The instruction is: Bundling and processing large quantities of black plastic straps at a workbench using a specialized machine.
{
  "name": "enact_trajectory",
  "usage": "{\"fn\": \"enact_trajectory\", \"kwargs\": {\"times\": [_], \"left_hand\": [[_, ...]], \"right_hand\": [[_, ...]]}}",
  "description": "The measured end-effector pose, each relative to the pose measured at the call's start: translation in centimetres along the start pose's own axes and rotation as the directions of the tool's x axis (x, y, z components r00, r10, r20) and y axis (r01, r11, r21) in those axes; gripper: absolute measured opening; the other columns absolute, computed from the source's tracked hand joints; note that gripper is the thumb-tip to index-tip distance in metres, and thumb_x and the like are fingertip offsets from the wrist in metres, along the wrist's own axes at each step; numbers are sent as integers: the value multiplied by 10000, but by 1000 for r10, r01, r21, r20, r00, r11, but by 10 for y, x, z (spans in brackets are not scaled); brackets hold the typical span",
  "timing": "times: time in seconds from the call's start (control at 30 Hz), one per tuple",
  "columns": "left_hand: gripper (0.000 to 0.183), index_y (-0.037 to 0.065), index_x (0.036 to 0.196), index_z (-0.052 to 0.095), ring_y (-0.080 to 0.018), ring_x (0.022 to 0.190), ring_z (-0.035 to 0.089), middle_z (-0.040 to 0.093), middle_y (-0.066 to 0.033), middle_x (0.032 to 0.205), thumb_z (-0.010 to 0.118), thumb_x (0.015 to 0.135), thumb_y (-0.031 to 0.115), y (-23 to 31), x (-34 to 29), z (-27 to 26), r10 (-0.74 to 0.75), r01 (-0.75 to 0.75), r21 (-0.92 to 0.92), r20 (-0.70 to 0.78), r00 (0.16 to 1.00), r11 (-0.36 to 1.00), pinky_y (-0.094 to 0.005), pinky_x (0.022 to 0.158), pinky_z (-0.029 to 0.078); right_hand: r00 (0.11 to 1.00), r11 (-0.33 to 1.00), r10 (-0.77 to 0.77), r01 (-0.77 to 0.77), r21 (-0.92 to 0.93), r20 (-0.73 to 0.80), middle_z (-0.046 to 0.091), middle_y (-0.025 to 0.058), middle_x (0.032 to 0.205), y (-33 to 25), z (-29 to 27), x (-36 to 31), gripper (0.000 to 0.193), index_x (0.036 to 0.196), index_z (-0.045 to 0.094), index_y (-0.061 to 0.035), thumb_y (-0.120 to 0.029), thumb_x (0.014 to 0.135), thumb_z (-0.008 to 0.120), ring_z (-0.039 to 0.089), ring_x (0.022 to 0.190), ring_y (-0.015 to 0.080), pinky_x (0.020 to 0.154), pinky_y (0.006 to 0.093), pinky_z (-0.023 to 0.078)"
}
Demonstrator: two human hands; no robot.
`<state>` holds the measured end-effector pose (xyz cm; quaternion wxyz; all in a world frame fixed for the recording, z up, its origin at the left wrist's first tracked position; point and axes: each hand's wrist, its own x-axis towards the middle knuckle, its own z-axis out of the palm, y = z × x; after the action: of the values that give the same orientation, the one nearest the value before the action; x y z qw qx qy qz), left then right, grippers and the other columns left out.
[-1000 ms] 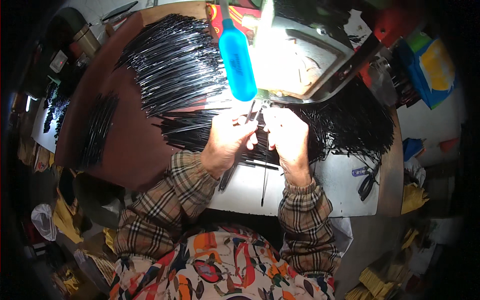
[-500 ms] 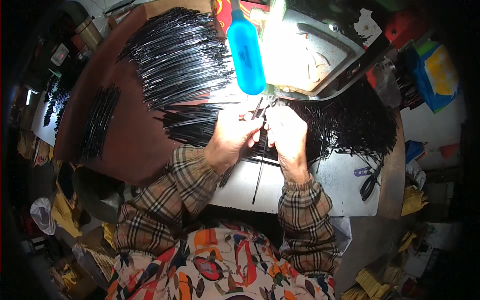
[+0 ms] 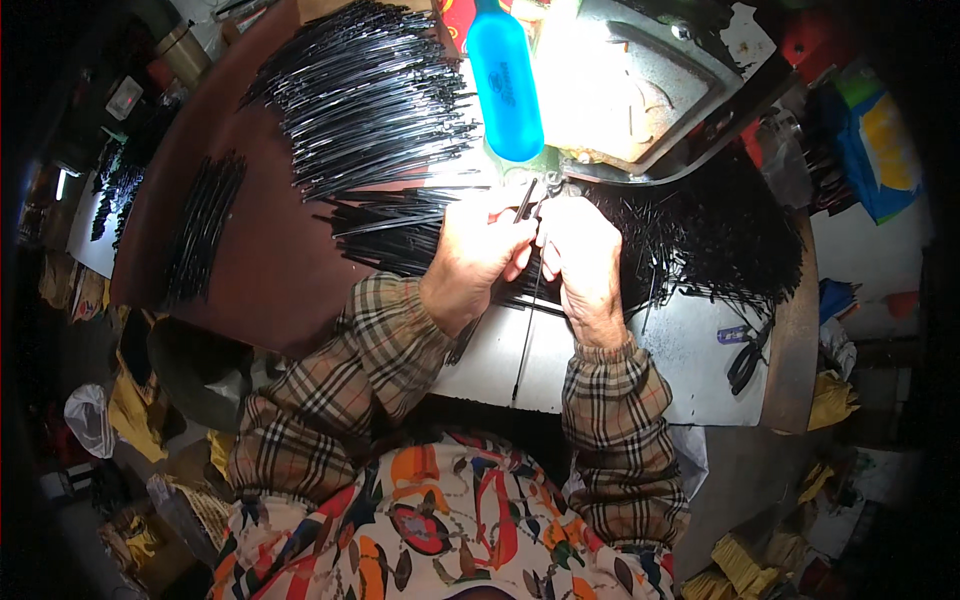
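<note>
Both of my hands are together under the bright light, in front of a metal machine (image 3: 690, 125). My left hand (image 3: 470, 255) is closed on a thin black rod (image 3: 525, 200), whose upper part sticks up past the thumb. The fingers of my right hand (image 3: 588, 258) pinch a long thin black rod (image 3: 525, 345) that hangs down toward the table's near edge. Just beyond the fingertips is a small metal fitting (image 3: 553, 182) of the machine. Glare washes out the finer detail at the fingertips.
A blue bottle-shaped object (image 3: 505, 90) hangs over the work spot. Black rods lie in a large pile (image 3: 370, 100) at far left, a small bundle (image 3: 205, 225) further left, and a dense heap (image 3: 710, 230) at right. Black-handled cutters (image 3: 748, 362) lie at right on the white tabletop (image 3: 680, 385).
The whole view has shifted slightly, so the bottle-shaped object sits higher and further right. My hands keep the same hold, with only slight movement at the fingers.
</note>
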<state>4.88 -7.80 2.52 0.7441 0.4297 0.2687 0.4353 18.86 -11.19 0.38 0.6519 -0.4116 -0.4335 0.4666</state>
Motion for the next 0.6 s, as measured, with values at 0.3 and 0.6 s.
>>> {"fn": "enact_trajectory", "kwargs": {"times": [0.3,0.6], "left_hand": [[97,-1,779,581,-70,489,470,533,-13,631,633,831,63,0,10,5,96,-98,43,40,995,994,-198,448,367],[91,-1,822,584,-69,520,477,550,-20,665,631,842,74,0,13,9,104,-105,25,39,994,994,-197,462,374]], "right_hand": [[996,996,-83,83,18,14,553,34,705,-1,-2,12,182,966,570,47,-120,892,573,445,504,45,425,178,356],[998,997,-69,69,21,6,536,48,683,3,-6,18,274,978,575,70,-193,897,573,460,508,70,432,198,374]]}}
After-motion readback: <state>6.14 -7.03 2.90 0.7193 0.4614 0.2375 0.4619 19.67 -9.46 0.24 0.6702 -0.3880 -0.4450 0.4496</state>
